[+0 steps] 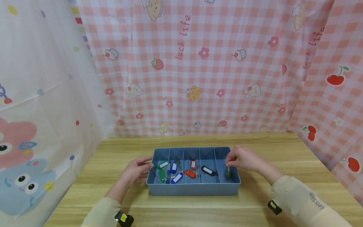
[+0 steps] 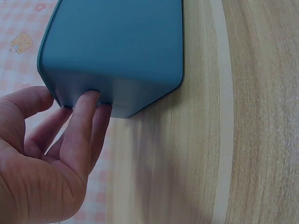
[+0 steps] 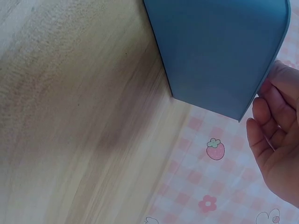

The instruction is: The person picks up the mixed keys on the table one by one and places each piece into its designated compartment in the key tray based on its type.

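A blue-grey divided box (image 1: 195, 189) stands on the table, split crosswise into several compartments. My left hand (image 1: 137, 170) holds the box's left end; in the left wrist view its fingertips press the outer wall, with the thumb at the rim. Over the rightmost compartment my right hand (image 1: 241, 159) pinches a key with a yellowish tag (image 1: 228, 171), which hangs down inside. From the left, the other compartments hold two green key tags (image 1: 162, 175), two blue key tags (image 1: 177, 178), two red key tags (image 1: 190, 173) and a black key tag (image 1: 208, 170). The right wrist view hides the pinched key behind the box.
The wooden table (image 1: 119, 151) reaches back to a pink checked cloth (image 1: 198, 110) hung behind it. A white printed cloth (image 1: 56, 94) hangs on the left, and more checked cloth on the right. Black wrist cameras (image 1: 124, 218) sit at both sleeves.
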